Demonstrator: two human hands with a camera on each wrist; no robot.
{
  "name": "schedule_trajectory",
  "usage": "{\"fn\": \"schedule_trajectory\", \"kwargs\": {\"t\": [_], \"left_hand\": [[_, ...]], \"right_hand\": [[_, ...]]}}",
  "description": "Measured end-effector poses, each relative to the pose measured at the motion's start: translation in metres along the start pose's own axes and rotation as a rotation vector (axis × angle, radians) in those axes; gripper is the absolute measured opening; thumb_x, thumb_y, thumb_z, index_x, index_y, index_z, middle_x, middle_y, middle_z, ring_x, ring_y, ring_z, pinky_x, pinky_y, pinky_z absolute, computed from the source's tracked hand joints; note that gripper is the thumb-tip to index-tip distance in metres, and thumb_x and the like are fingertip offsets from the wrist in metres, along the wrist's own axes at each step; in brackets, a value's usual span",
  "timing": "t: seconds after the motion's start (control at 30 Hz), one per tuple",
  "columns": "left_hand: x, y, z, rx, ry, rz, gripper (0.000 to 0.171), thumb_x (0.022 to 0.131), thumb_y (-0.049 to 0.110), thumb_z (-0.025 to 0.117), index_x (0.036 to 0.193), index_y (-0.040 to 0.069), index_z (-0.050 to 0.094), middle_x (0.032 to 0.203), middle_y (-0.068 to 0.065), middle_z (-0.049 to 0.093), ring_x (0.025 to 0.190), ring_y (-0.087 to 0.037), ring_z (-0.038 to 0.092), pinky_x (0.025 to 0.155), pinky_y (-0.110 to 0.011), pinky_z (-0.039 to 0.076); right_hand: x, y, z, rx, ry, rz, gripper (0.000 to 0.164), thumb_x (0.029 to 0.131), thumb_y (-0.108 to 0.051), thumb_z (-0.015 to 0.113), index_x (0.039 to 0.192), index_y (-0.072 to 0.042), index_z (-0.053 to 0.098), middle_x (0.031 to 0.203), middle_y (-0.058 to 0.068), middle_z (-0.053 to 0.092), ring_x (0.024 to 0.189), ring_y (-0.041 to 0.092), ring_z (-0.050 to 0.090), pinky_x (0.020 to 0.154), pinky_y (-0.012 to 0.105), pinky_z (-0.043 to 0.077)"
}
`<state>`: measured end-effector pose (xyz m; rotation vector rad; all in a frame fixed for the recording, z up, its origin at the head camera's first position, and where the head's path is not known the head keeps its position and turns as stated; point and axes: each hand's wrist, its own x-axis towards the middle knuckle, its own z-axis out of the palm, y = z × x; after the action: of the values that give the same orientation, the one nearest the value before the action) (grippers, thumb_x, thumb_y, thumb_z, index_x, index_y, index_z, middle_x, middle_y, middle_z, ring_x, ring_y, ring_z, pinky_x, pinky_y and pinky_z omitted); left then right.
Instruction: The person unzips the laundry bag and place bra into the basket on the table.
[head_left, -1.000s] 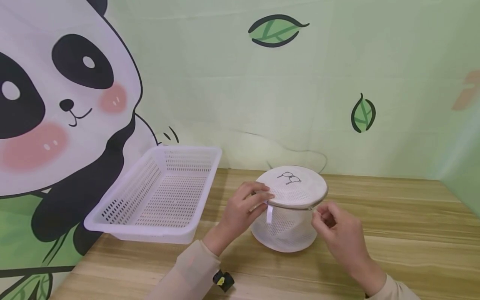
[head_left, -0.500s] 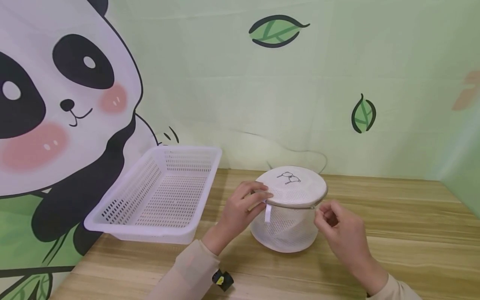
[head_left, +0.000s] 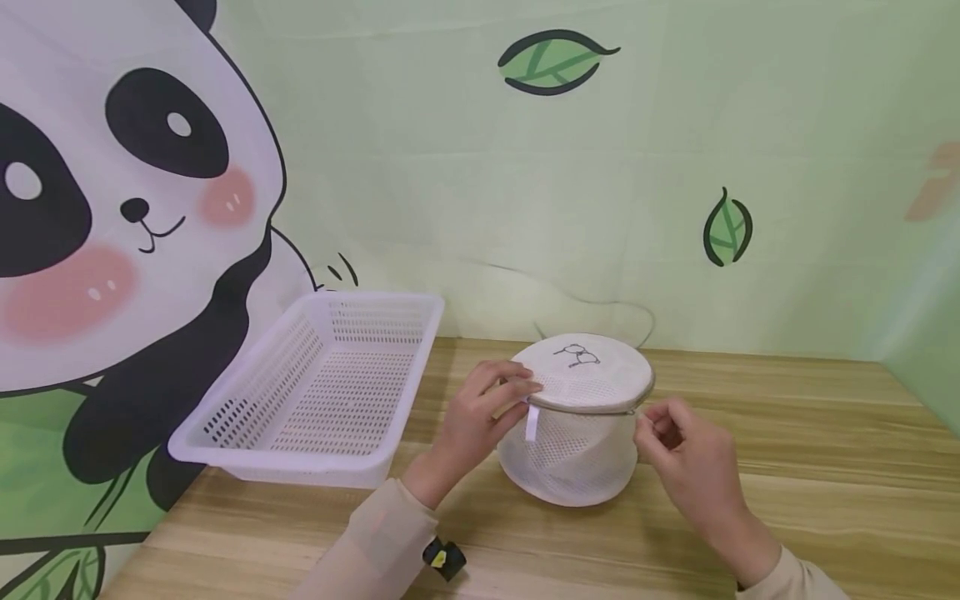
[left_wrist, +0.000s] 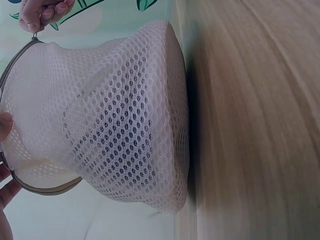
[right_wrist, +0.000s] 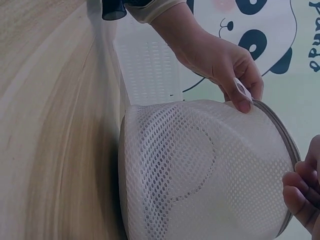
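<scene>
A white cylindrical mesh laundry bag (head_left: 570, 467) stands upright on the table, its round lid printed with a small dark line drawing. A grey zipper (right_wrist: 277, 122) runs around the lid's rim. My left hand (head_left: 480, 417) grips the rim at the left, fingers on top and thumb below, beside a white fabric tag (head_left: 532, 423). At the rim's right front, my right hand (head_left: 686, 454) pinches the metal zipper pull (left_wrist: 34, 36) between thumb and curled fingers. The left wrist view shows this right hand (left_wrist: 44, 11) at the pull.
A white perforated plastic basket (head_left: 390, 467) stands to the left of the bag, with nothing visible in it. Near my left sleeve lies a small black item with a yellow mark (head_left: 444, 558). A green backdrop with a panda print (head_left: 570, 167) rises behind the wooden table (head_left: 825, 467).
My right hand has moved slightly to the right along the rim with the zipper pull. The bag's lid and my left hand have shifted a little to the left.
</scene>
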<state>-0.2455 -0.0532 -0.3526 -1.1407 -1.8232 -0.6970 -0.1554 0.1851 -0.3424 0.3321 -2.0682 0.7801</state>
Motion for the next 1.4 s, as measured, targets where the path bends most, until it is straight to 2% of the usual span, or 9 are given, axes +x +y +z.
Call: {"fn": "schedule_trajectory", "kwargs": {"t": [0.23, 0.57, 0.73, 0.9, 1.17, 1.4], "left_hand": [[0.000, -0.001, 0.000, 0.029, -0.032, -0.050, 0.026, 0.078, 0.004, 0.076, 0.102, 0.013, 0.071, 0.108, -0.006, 0.065, 0.103, -0.021, 0.060, 0.090, -0.030, 0.053], [0.000, -0.002, 0.001, 0.059, -0.046, -0.071, 0.027, 0.079, 0.001, 0.073, 0.104, 0.012, 0.070, 0.109, -0.008, 0.064, 0.104, -0.022, 0.060, 0.091, -0.031, 0.052], [0.002, 0.002, 0.000, 0.074, -0.119, -0.109, 0.030, 0.080, 0.005, 0.072, 0.109, 0.012, 0.068, 0.115, -0.008, 0.062, 0.109, -0.023, 0.058, 0.095, -0.033, 0.051], [0.003, 0.005, -0.002, 0.043, -0.183, -0.135, 0.035, 0.081, 0.011, 0.071, 0.115, 0.013, 0.064, 0.120, -0.009, 0.060, 0.114, -0.024, 0.056, 0.099, -0.035, 0.049], [0.007, 0.013, -0.005, -0.010, -0.242, -0.123, 0.048, 0.080, 0.024, 0.074, 0.125, 0.018, 0.057, 0.129, -0.010, 0.054, 0.121, -0.026, 0.051, 0.100, -0.038, 0.049], [0.011, 0.019, -0.004, 0.018, -0.244, -0.089, 0.055, 0.078, 0.033, 0.078, 0.126, 0.017, 0.056, 0.130, -0.012, 0.054, 0.124, -0.028, 0.050, 0.105, -0.043, 0.044]], "right_hand": [[-0.001, -0.001, 0.002, 0.027, 0.006, -0.002, 0.016, 0.071, 0.008, 0.067, 0.071, -0.007, 0.060, 0.060, -0.004, 0.060, 0.058, -0.011, 0.046, 0.049, 0.006, 0.041], [-0.003, -0.004, 0.005, 0.058, 0.004, -0.008, 0.017, 0.070, 0.008, 0.067, 0.070, -0.007, 0.060, 0.060, -0.004, 0.060, 0.058, -0.011, 0.046, 0.049, 0.006, 0.041], [-0.004, -0.005, 0.005, 0.062, -0.011, -0.021, 0.017, 0.070, 0.009, 0.068, 0.071, -0.007, 0.060, 0.060, -0.005, 0.059, 0.058, -0.008, 0.046, 0.049, 0.006, 0.041], [-0.005, -0.006, 0.005, 0.055, -0.021, -0.022, 0.018, 0.070, 0.008, 0.068, 0.070, -0.008, 0.059, 0.060, -0.006, 0.058, 0.057, -0.008, 0.045, 0.049, 0.006, 0.040], [-0.010, 0.001, 0.011, 0.067, -0.025, -0.033, 0.018, 0.071, 0.007, 0.068, 0.070, -0.008, 0.058, 0.059, -0.005, 0.056, 0.056, -0.006, 0.045, 0.048, 0.007, 0.040], [-0.009, -0.009, 0.010, 0.053, -0.025, -0.037, 0.019, 0.070, 0.007, 0.070, 0.071, -0.009, 0.059, 0.060, -0.008, 0.056, 0.058, -0.008, 0.044, 0.049, 0.006, 0.039]]}}
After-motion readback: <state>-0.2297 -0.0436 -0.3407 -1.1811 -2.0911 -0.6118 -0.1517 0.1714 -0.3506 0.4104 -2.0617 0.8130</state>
